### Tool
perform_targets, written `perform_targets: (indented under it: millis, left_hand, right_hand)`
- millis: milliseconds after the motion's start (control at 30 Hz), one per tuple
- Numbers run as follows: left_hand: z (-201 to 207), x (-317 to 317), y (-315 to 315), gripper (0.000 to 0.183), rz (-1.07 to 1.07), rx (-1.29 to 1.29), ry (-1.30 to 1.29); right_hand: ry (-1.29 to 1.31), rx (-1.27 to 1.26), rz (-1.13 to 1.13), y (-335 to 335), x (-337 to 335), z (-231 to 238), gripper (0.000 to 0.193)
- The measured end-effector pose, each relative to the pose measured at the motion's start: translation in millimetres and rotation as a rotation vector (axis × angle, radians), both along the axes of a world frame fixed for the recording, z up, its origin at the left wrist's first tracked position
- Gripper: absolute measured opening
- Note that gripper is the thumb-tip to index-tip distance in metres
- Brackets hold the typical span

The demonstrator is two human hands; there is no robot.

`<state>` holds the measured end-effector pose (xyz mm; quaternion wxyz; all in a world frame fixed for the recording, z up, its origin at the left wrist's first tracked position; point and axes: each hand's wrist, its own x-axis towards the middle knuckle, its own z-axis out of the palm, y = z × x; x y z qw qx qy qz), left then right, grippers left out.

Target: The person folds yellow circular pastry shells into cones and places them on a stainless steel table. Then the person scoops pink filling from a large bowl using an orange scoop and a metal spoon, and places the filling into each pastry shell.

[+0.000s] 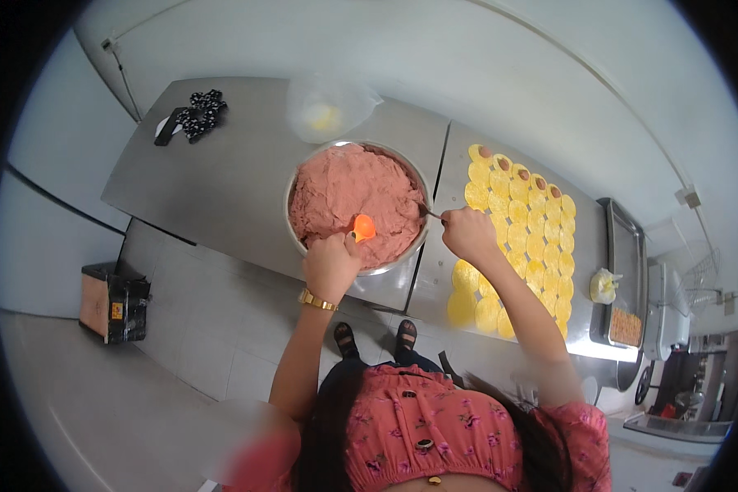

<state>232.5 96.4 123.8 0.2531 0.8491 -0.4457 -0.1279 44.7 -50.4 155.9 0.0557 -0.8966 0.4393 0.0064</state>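
Note:
A large metal bowl (288,205) heaped with pink ground meat (348,184) stands on the steel table in front of me. My left hand (333,264) is closed on the handle of an orange scoop (364,227), held over the near part of the meat. At the bowl's right rim, my right hand (469,236) grips a thin metal utensil (429,212); its far end reaches the meat, so its kind is hidden. To the right lie rows of yellow round wrappers (518,211), and several along the far edge carry small meat portions (523,175).
A clear plastic bag (328,111) with something yellow lies behind the bowl. Black patterned cloth (203,113) sits far left. At right are a tied bag (604,286) and a metal tray (624,246) with brown pieces. A box (113,303) stands on the floor.

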Motion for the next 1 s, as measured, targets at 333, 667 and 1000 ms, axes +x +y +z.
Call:
perform_targets:
  millis: [333,667,1000]
  left_hand:
    - [-10.4,38.5,1.7,0.034,-0.105,-0.026,0.555]
    - [-18.5,53.8,-7.6,0.034,-0.028,-0.089,0.803]
    - [-26.7,48.0,-7.6,0.036,-0.131,-0.090,0.809]
  right_hand:
    - [-0.577,-0.097,-0.022,76.0,16.0,-22.6,0.034]
    - [-0.346,-0.398,0.052,98.7,9.3,-42.2,0.058]
    - [-0.243,-0.419,0.027,103.4,26.7,-47.8,0.056]
